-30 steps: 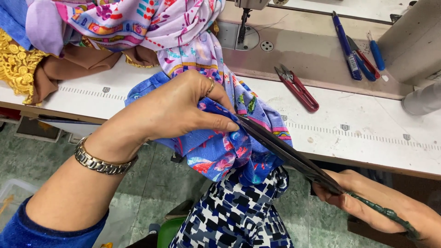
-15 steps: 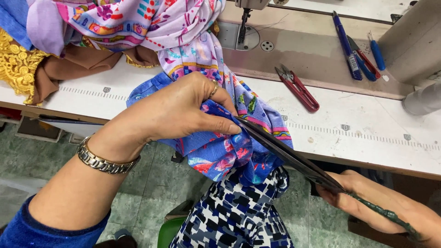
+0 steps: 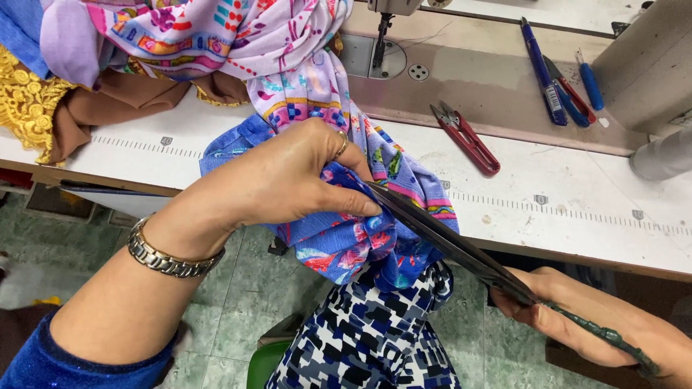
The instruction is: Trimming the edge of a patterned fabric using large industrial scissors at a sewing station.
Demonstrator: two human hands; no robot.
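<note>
Pinching blue patterned fabric [image 3: 346, 238] in left hand [image 3: 281, 180] fingers, right hand [image 3: 577, 317] apparently gripping dark scissors [image 3: 447, 241] against it.

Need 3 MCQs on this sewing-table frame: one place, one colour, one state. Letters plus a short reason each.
1. Where do the red thread snips lie?
A. on the white table, right of the patterned fabric
B. on the floor tiles
C. in the left hand

2. What colour is the handle of the pen-like tool at the top right?
A. yellow
B. blue
C. white

3. What is the left hand doing?
A. resting flat on the table
B. holding a phone
C. gripping bunched blue patterned fabric at the tip of the long dark scissors

Key:
1 A: the snips lie flat on the table, apart from the cloth.
2 B: its body is blue.
3 C: the fingers close on the cloth where the blades meet it, while the right hand holds the scissor handles.
</note>
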